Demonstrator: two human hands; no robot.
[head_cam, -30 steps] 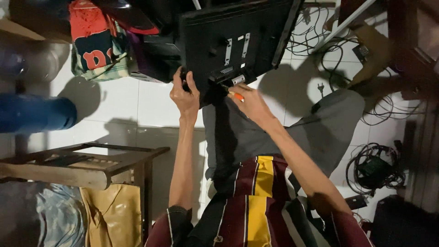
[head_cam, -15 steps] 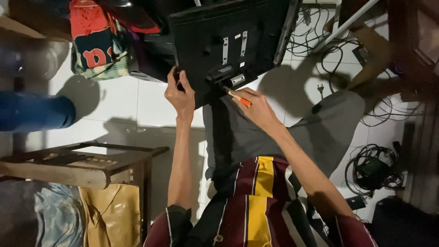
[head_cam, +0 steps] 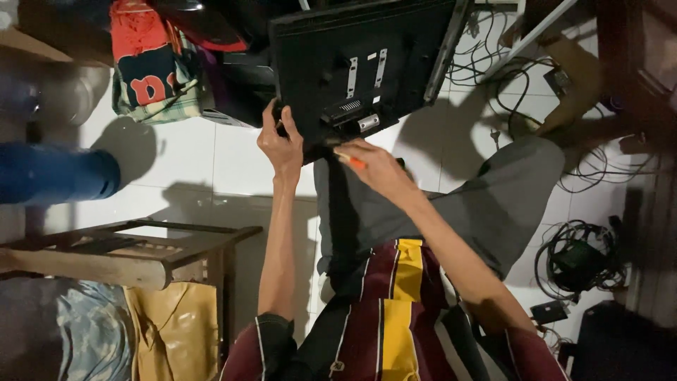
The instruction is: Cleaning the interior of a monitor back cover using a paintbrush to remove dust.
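Bare white floor tiles point(head_cam: 190, 159) lie open to the left of the left hand point(head_cam: 281, 144), between the patterned cloth bundle point(head_cam: 151, 67) on the far side and the wooden frame point(head_cam: 127, 243) nearer by, with a blue-clad limb point(head_cam: 56, 173) closing that gap at the far left. Straight ahead, the black panel point(head_cam: 363, 67) blocks both the left hand and the right hand point(head_cam: 374, 166), which are pressed against its near edge. To the right, past the grey-clad knee point(head_cam: 508, 190), tangled cables point(head_cam: 578, 254) and dark wooden furniture point(head_cam: 635, 70) crowd the floor, leaving only narrow strips of tile.
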